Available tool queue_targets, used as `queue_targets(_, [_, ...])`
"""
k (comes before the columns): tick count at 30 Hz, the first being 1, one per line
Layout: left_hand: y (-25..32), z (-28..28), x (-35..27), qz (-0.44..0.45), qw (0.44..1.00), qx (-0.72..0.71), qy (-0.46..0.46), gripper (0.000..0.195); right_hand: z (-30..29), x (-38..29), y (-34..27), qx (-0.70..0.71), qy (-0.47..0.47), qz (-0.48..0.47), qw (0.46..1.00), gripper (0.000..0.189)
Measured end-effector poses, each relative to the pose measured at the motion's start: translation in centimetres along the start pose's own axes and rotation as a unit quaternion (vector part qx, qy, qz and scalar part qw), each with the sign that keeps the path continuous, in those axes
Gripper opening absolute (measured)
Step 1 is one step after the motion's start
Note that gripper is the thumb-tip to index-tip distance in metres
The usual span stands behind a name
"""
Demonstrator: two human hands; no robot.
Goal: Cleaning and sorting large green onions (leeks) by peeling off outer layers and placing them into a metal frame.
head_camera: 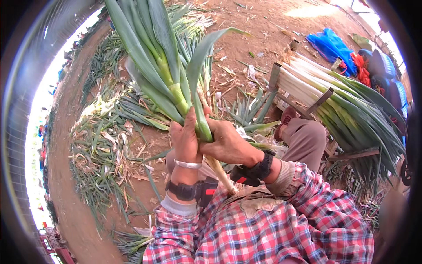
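A large leek-like green onion [178, 95] slants up and away from my lap, its green leaves fanned out at the top. My left hand [186, 138] is wrapped around its stalk where the leaves begin. Right beside it, my right hand [229, 142] pinches the base of one outer leaf [198, 66], which bends away from the stalk and curls over to the right. Below both hands the pale lower stalk [221, 173] runs down to its root end, close against the plaid apron at my lap.
Right of my knee, a rack with upright posts [274, 76] holds a stack of trimmed stalks [310, 76]. Stripped leaves [102, 165] lie heaped on the soil at left. More untrimmed stalks [194, 26] lie ahead. Blue netting [333, 46] and red bags [361, 69] sit at far right.
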State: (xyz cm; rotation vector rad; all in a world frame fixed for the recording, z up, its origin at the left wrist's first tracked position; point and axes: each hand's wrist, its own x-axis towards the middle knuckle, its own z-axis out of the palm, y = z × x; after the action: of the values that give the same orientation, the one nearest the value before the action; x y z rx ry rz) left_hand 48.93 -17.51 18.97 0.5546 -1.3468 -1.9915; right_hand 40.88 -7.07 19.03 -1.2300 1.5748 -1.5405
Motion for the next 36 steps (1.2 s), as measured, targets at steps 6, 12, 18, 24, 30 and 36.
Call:
queue_targets(6, [1.4,-3.9,2.6,0.043,0.993,0.041,0.103,0.027,-4.1,-6.9,0.4,0.135,-0.214,0.01,0.967,0.021])
queue_targets(12, [3.0,-6.2,2.4,0.03,0.985,-0.164,0.034,0.05,-9.9,-12.4,15.2,-0.416,-0.067,0.163,0.892,0.044])
queue_targets(18, [2.8,-6.8,0.2,0.035,0.979,-0.19,0.056,0.028,-4.2,-3.7,5.8,-0.086,-0.039,0.035,0.995,0.049])
queue_targets(24, [6.1,-3.4,-0.6,0.032,0.996,-0.082,-0.018,0.029,1.8,4.3,-1.0,0.285,-0.078,0.01,0.955,0.033])
queue_targets(30, [7.0,-2.6,-0.3,0.023,0.988,-0.149,-0.024,0.027,1.1,6.0,-2.4,0.261,-0.078,-0.008,0.962,0.033])
queue_targets(36, [5.6,-3.1,-0.6,0.123,0.989,0.058,0.06,0.028,1.5,6.2,-2.1,0.278,-0.139,0.029,0.95,0.034])
